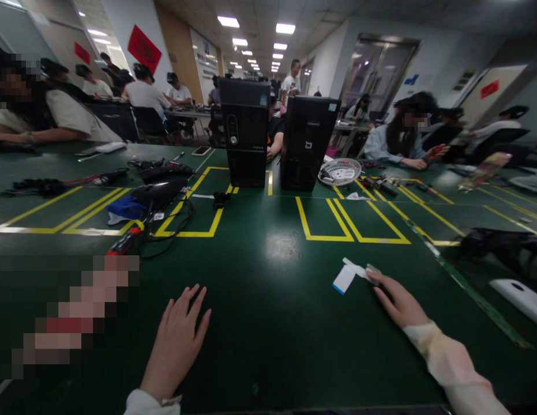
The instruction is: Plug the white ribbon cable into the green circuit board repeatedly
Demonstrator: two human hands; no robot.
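Observation:
My left hand point(177, 334) rests palm down on the green table, fingers spread, with nothing in it. On the right, my right hand point(398, 300) has its thumb and fingertips closed at one end of a white flat ribbon cable point(345, 278). The cable is bent and has a blue edge at its near end, which lies on the table. A greyish bit shows at my right fingertips, too blurred to name.
Two black computer towers point(246, 132) point(309, 144) stand at the back middle. A red-and-black handled tool point(124, 241) and dark cables point(168, 253) lie left. A white basket point(340, 171) sits beyond the yellow tape outlines point(329, 237). A white device point(521, 300) lies far right. People sit around.

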